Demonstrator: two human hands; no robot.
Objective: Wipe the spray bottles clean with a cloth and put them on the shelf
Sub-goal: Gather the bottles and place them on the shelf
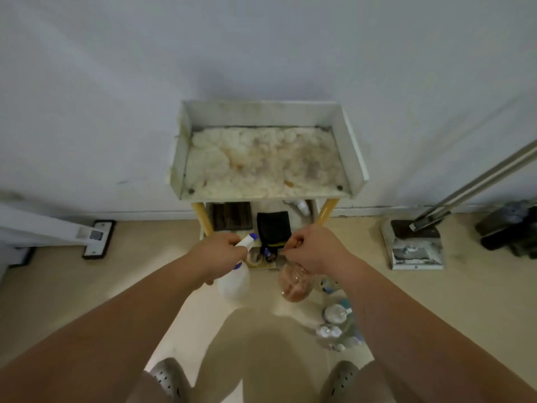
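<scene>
Two spray bottles were held up in the lower middle of the frame, in front of the shelf [353, 152], whose stained top tray filled the centre of the picture. The left hand [216, 251] was curled round the neck of a white spray bottle [234, 282] with a blue collar and nozzle, the body hanging below the fist. The right hand [312, 250] was closed over the top of a clear bottle [295, 285] with pinkish contents, which likewise hung beneath it; how its fingers lay on the trigger could not be told. No cloth could be made out in either hand. A dark folded cloth-like item [273, 228] was seen on the lower tier just above the hands, though its nature was uncertain. More bottles [337, 324] were left on the floor at lower right, blurred.

The step was judged to be carrying the pair to the shelf. The next move was thought to call for lifting both over the tray's front edge and standing them upright, well apart.
</scene>
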